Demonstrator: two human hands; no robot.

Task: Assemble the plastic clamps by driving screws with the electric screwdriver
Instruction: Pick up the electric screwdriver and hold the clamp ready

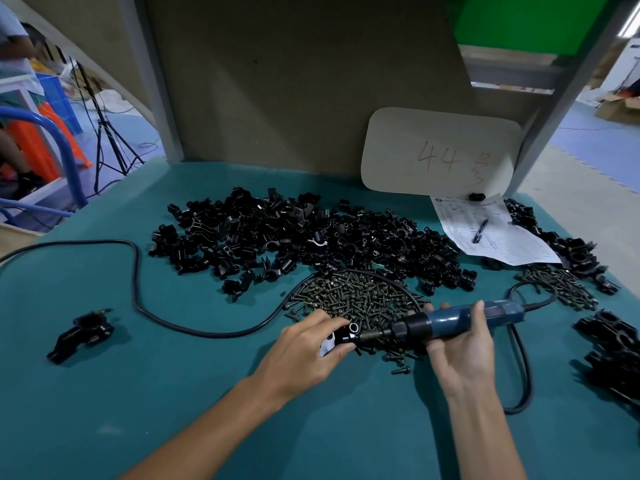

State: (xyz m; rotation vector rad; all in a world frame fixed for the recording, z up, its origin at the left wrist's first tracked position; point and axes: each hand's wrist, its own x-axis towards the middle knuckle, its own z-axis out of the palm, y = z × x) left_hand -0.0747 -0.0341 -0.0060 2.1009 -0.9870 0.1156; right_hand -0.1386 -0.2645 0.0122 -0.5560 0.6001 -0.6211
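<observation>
Clamp (346, 336) sits pinched in our left hand (308, 344), just below the middle of the frame, with the thumb under it and the fingers over its top. Our right hand (464, 348) is wrapped round the blue barrel of the screwdriver (460, 320). We hold the tool nearly level, with its black nose pointing left. Its bit meets a screw (369, 336) at the clamp's right side.

Both hands hover over the near edge of a heap of screws (360, 299) on the teal table (173, 393). Behind the heap, across the middle of the frame, spreads a wide pile of black parts (311, 237).

The screwdriver's cord (138, 271) leaves its right end and loops round. It runs across the screws and snakes off to the left edge. A lone clamp (86, 330) lies at the left, well apart from the pile.

At the right we see a smaller scatter of screws (561, 285) and, near the right edge, more clamps (616, 344). Above these lies a printed sheet (491, 244) with a pen (479, 231) on it. Behind the sheet, a pale card (440, 154) marked "44" leans against the back board. A tripod (104, 133) stands on the floor at the upper left.
</observation>
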